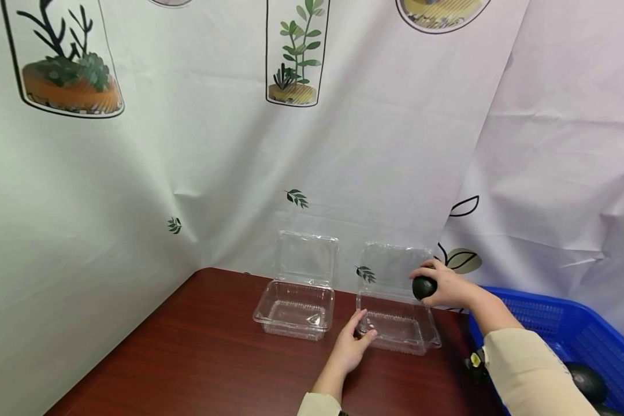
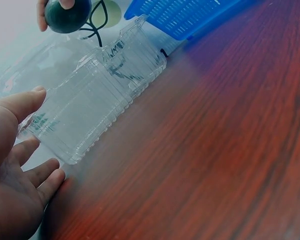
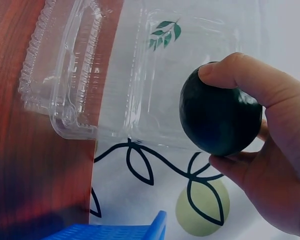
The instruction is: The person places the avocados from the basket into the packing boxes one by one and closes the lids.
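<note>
My right hand point(image 1: 447, 283) grips a dark green avocado point(image 1: 424, 287) point(image 3: 217, 117) above the back right corner of the right clear clamshell box point(image 1: 399, 326) point(image 2: 97, 95), whose lid stands open against the curtain. In the left wrist view the avocado point(image 2: 66, 15) hangs above the box. My left hand point(image 1: 355, 341) point(image 2: 12, 165) rests with straight fingers against the box's front left corner. A second clear clamshell box point(image 1: 296, 312) stands open to the left, with nothing in it.
A blue plastic basket point(image 1: 567, 329) point(image 2: 182, 15) at the right edge of the dark red table point(image 1: 197, 358) holds more dark avocados point(image 1: 585, 381). A printed white curtain point(image 1: 312, 144) hangs close behind the boxes.
</note>
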### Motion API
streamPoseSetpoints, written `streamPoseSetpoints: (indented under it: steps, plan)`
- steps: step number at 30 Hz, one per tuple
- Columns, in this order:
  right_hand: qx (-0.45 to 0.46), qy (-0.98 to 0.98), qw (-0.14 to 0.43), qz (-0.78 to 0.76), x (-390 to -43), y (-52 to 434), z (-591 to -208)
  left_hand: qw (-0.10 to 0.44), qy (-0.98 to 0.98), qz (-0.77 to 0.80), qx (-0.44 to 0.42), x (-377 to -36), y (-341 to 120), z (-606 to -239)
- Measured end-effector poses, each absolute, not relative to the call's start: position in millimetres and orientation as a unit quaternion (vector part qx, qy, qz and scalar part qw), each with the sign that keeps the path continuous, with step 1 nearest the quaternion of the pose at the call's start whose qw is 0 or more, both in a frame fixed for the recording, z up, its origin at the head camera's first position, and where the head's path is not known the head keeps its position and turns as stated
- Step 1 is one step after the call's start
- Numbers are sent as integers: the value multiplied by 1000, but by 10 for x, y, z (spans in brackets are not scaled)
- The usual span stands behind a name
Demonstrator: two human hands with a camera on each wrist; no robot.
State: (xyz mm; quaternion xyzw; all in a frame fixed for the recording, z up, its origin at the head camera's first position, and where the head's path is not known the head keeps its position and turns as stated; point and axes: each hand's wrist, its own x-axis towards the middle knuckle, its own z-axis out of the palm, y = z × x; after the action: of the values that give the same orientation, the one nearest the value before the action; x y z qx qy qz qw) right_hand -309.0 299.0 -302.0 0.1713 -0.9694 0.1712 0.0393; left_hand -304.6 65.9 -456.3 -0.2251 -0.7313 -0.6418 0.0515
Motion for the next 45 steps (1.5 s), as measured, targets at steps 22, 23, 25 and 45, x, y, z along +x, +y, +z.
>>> streamPoseSetpoints:
  steps: [22, 23, 25, 45]
  plan:
    - [176, -967, 11, 183, -3111, 2842, -3124, 55, -734, -638, -226, -3057, 652, -4583]
    - [176, -967, 10, 182, -3112, 2840, -3131, 56, -734, -638, -227, -3054, 651, -4580]
    - [177, -968, 8, 180, -3113, 2837, -3143, 56, -733, -638, -227, -3049, 650, -4577]
    - [173, -965, -1, 197, -3094, 2749, -3251, 54, -737, -636, -221, -3043, 652, -4564]
